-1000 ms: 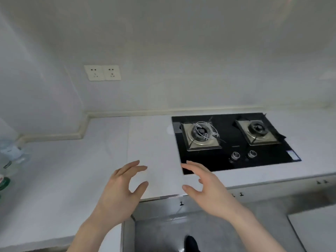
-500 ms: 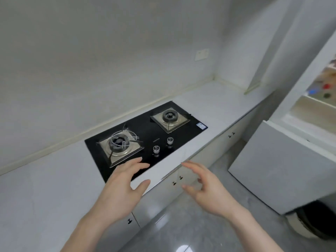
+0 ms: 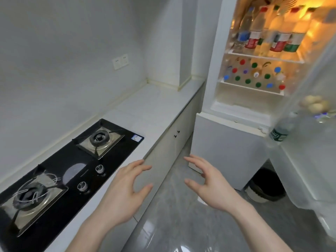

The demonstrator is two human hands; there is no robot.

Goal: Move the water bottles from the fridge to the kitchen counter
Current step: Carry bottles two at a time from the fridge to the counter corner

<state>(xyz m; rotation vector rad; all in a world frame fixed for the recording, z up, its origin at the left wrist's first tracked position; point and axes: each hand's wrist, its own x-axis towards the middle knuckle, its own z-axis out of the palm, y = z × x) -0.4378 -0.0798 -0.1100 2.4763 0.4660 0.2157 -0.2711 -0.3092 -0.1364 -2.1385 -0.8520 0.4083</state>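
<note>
We held our left hand (image 3: 125, 193) and right hand (image 3: 209, 186) out empty, fingers spread and loosely bent. Up and to the right of them the fridge (image 3: 236, 113) stood open and lit. Its upper shelf carried upright clear water bottles (image 3: 269, 31) with red, green and blue labels; below, more showed only coloured caps. The tabletop (image 3: 151, 110) lay left of our hands.

Hob (image 3: 69, 168) sits on the counter (image 3: 154, 110) at nine o'clock. The fridge (image 3: 236, 142) stands at one o'clock beyond the counter's end, bottles (image 3: 269, 33) on its shelves, door (image 3: 309, 142) at three o'clock.
</note>
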